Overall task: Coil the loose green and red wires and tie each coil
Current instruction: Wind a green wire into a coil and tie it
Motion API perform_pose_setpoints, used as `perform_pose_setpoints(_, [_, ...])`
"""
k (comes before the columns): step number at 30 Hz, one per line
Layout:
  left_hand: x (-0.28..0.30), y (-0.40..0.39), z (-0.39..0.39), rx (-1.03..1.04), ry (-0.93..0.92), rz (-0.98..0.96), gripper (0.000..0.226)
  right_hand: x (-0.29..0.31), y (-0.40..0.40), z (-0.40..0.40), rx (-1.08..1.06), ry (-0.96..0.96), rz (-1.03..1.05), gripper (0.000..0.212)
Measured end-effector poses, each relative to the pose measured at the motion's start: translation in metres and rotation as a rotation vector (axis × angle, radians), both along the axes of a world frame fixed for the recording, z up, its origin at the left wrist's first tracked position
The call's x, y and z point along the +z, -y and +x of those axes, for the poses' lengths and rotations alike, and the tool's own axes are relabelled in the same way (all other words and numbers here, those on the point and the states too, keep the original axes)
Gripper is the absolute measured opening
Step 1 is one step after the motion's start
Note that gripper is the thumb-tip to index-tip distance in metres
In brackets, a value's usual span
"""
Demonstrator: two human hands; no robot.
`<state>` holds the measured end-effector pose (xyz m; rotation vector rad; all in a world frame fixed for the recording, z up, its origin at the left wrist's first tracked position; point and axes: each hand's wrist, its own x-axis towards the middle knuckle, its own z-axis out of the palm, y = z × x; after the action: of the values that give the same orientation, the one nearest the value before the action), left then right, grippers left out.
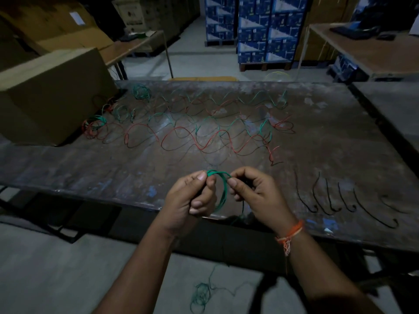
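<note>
The green coil (pixel 221 191) hangs on edge above the near rim of the worktop (pixel 113 177), between the hands, the left hand (pixel 195 198) pinching its top-left arc and the right hand (pixel 256 193) pinching the top-right, equally near.

No legible text found. White label on brown cardboard box (pixel 76 18) at far left blurred, unreadable. Print on stacked blue-and-white cartons (pixel 260 28) at back too small and dim to be read.
</note>
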<state>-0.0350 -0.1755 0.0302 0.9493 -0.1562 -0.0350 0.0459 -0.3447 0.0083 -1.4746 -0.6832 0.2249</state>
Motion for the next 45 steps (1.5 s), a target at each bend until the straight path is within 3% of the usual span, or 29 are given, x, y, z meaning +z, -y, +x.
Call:
perform_pose_setpoints(5, [0.007,-0.025,0.001,-0.056,0.021,-0.329,0.025,-0.020,-0.002,-0.001,-0.018,-0.096,-0.036,0.009])
perform_pose_setpoints(9, [0.014,-0.048,-0.003,0.049,-0.013,-0.314,0.030,-0.050,-0.006,-0.008,-0.026,-0.077,-0.238,0.021])
perform_pose_setpoints(15, [0.022,-0.082,-0.020,0.062,0.018,-0.317,0.028,-0.015,-0.042,-0.020,-0.293,-0.141,0.042,0.014])
perform_pose_setpoints(16, [0.024,-0.086,-0.023,0.046,0.031,-0.323,0.027,-0.011,-0.049,-0.024,-0.269,-0.123,-0.013,0.015])
perform_pose_setpoints(20, [0.026,-0.099,-0.034,0.074,0.006,-0.288,0.032,-0.019,-0.064,-0.049,0.067,0.046,-0.578,0.026])
perform_pose_setpoints(22, [0.023,-0.105,-0.041,0.121,-0.015,-0.310,0.034,-0.024,-0.062,-0.059,0.101,0.093,-0.644,0.023])
perform_pose_setpoints(24, [0.019,-0.116,-0.047,0.169,-0.032,-0.393,0.032,-0.032,-0.056,-0.068,0.040,0.105,-0.577,0.011])
perform_pose_setpoints(28, [0.014,-0.138,-0.059,0.201,-0.044,-0.495,0.031,-0.041,-0.049,-0.090,-0.252,0.144,-0.463,0.013])
perform_pose_setpoints(31, [0.013,-0.137,-0.066,0.250,-0.057,-0.428,0.024,-0.032,-0.059,-0.108,-0.258,0.419,-0.511,0.007])
perform_pose_setpoints(34, [0.010,-0.134,-0.069,0.362,-0.079,-0.223,0.023,-0.011,-0.075,-0.128,-0.205,0.601,-0.483,0.012])
perform_pose_setpoints(39, [0.001,-0.123,-0.080,0.415,-0.081,0.096,0.024,0.027,-0.094,-0.150,-0.218,0.785,-0.424,0.021])
perform_pose_setpoints(45, [-0.006,-0.107,-0.091,0.293,-0.005,0.420,0.029,0.047,-0.104,-0.145,-0.206,0.933,-0.406,0.011])
